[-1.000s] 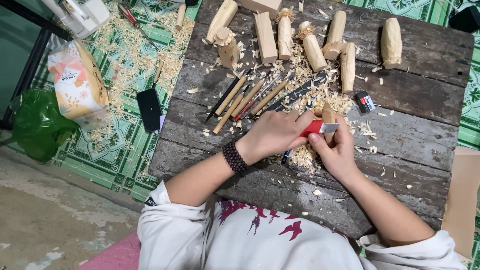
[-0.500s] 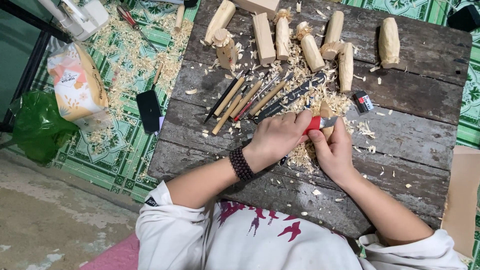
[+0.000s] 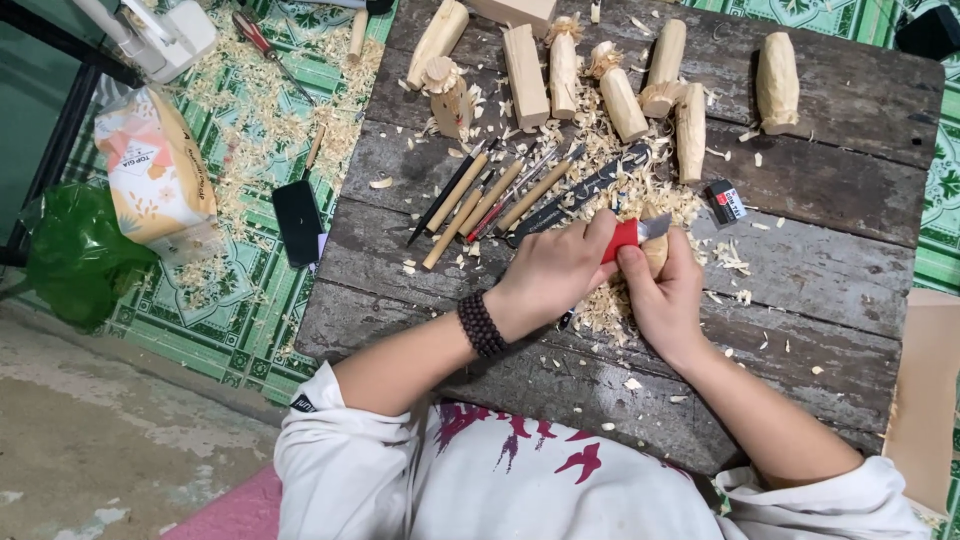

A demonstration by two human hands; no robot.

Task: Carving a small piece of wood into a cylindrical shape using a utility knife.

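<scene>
Two hands carve a small wood piece over a plank bench.

The dark wooden bench (image 3: 820, 230) carries a far row of rough wood blanks (image 3: 620, 70) and a fan of carving tools (image 3: 490, 195), with shavings (image 3: 610, 300) spread at the middle. The left hand (image 3: 550, 275), with a bead bracelet (image 3: 481, 325) on its wrist, is closed around a red-handled knife (image 3: 630, 235). The right hand (image 3: 665, 295) is closed around the small wood piece (image 3: 655, 250), near the middle of the bench, just right of the knife and touching its blade.
</scene>
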